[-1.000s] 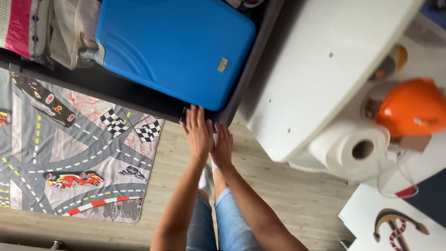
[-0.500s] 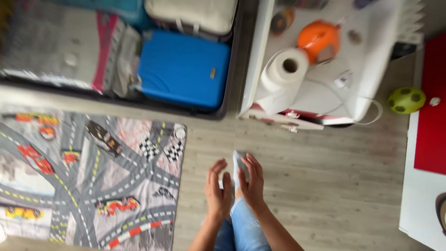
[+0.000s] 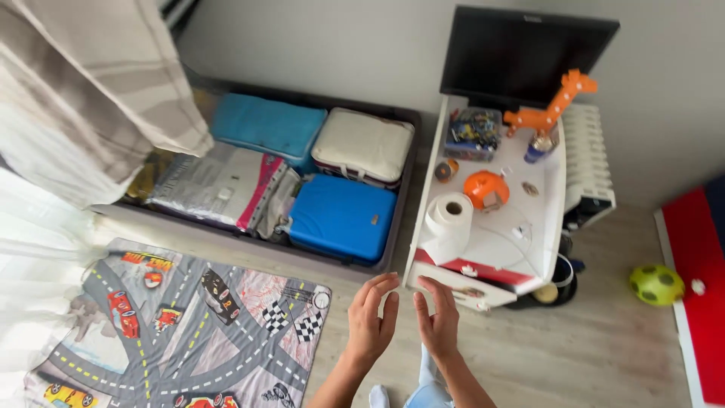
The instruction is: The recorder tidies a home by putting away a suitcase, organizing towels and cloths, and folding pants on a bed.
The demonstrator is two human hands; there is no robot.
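Both hands are raised over the wooden floor [image 3: 574, 355], palms turned toward each other, holding nothing. The left hand [image 3: 370, 321] has its fingers spread and loosely curled; the right hand [image 3: 438, 321] keeps its fingers straight and open. Just beyond the fingertips lies the near edge of the dark storage drawer [image 3: 332, 261], with a blue suitcase [image 3: 341, 217] inside. A road-print rug [image 3: 189, 332] lies left of the hands.

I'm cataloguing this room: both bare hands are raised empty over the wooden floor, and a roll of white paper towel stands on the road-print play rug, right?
Not quite. In the head view the white paper towel roll stands on the white cabinet, not the rug. Both the left hand and right hand are empty.
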